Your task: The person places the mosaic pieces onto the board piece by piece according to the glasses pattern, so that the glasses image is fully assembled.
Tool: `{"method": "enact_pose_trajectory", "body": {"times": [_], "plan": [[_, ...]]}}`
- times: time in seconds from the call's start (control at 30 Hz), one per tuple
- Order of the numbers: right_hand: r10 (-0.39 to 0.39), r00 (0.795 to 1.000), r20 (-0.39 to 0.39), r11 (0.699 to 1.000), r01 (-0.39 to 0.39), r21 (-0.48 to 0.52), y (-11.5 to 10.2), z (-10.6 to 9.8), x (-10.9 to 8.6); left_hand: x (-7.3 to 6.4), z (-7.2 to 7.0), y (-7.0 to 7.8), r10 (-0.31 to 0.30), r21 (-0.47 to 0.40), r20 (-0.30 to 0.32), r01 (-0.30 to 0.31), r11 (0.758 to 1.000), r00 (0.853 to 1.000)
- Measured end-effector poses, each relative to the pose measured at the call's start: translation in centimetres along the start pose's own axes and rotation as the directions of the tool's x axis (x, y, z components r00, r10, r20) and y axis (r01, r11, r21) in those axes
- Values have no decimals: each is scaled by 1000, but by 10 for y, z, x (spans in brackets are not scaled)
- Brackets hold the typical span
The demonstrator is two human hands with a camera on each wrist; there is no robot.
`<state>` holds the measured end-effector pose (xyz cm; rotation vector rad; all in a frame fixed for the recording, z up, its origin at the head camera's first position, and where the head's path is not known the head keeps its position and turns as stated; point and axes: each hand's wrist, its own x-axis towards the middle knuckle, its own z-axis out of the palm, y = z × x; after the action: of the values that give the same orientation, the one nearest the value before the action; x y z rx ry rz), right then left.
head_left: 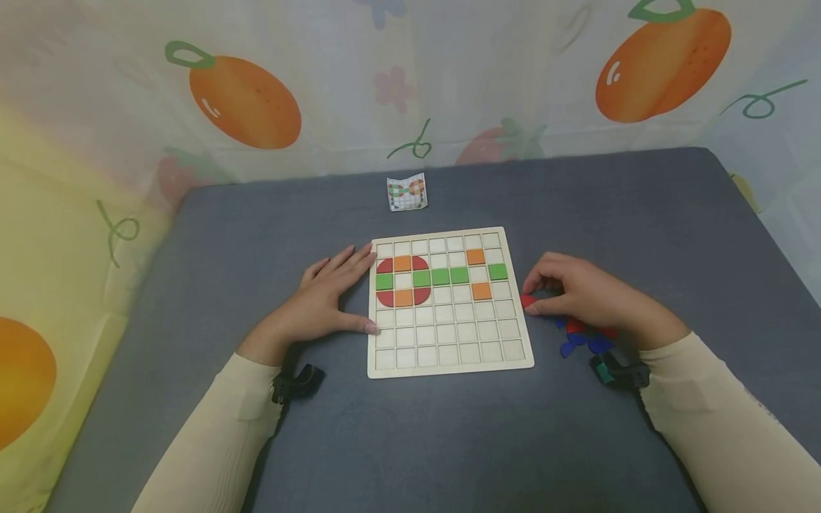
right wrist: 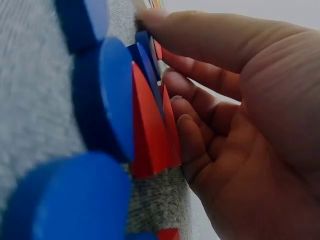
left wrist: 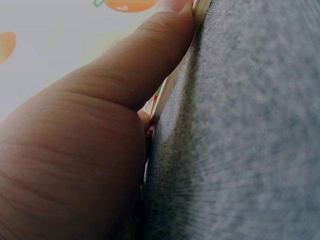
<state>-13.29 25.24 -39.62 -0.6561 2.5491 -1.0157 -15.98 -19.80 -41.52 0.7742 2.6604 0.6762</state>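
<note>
A pale wooden grid board (head_left: 449, 369) lies flat, with red quarter-round, orange square and green square pieces set in some of its cells. My left hand (head_left: 321, 299) rests at the board's left edge, fingers and thumb stretched out and touching the rim. Beyond the right edge, my right hand (head_left: 580, 288) pinches a red piece (head_left: 528, 301) between thumb and forefinger; its full shape is hidden. Beneath that hand lie loose blue pieces (right wrist: 105, 100) and red pieces (right wrist: 152, 135), partly covered from above. In the left wrist view, the left thumb (left wrist: 150, 50) lies along the board's side.
Behind the board lies a small printed card (head_left: 407, 192) with a coloured grid pattern. A grey cloth (head_left: 436, 442) covers the table. At the back hangs a pale curtain (head_left: 487, 71) printed with fruit.
</note>
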Motion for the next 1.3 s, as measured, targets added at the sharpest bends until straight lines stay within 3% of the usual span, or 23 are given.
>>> {"method": "enact_pose_trajectory", "body": {"times": [0.27, 0.47, 0.9, 1.1, 1.3], "plan": [[38, 999, -27, 999, -38, 0, -4, 2, 1, 0, 0, 0, 3, 2, -2, -3, 1000, 1000], [67, 993, -94, 997, -64, 35, -5, 2, 1, -1, 0, -1, 5, -3, -2, -5, 1000, 1000], [125, 953, -277, 976, -68, 207, -14, 5, 5, 1, 0, 0, 5, -4, -2, -5, 1000, 1000], [160, 933, -321, 967, -83, 240, -25, 8, 7, 2, 1, -1, 10, -1, -3, -10, 1000, 1000], [122, 933, -338, 962, -27, 272, -32, 12, 18, 1, 1, -3, 10, 2, -1, -10, 1000, 1000]]}}
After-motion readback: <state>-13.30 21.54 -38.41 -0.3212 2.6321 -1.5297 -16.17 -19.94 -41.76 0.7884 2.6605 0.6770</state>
